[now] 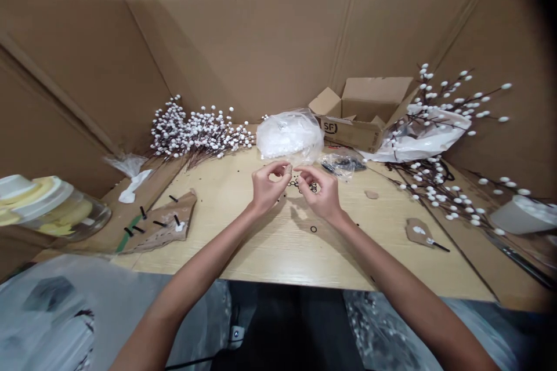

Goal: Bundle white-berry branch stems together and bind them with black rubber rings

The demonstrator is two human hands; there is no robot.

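Observation:
Both hands are raised over the middle of the table, fingertips nearly meeting. My left hand (pixel 267 187) is closed in a pinch of thumb and forefinger; whatever sits between them is too small to make out. My right hand (pixel 321 191) has its fingers curled, thumb and forefinger close together, and any small thing in them cannot be made out. Several small black rings (pixel 297 184) lie on the table behind and between the hands. One more black ring (pixel 313 229) lies nearer the front, below my right hand.
Bunches of white-berry stems (pixel 195 133) lie at back left, more berry stems (pixel 435 188) at right. A clear bag of white pieces (pixel 289 136) and an open cardboard box (pixel 352 134) stand behind. Cardboard with black sticks (pixel 167 226) lies left; a lidded jar (pixel 72 214) stands beyond it.

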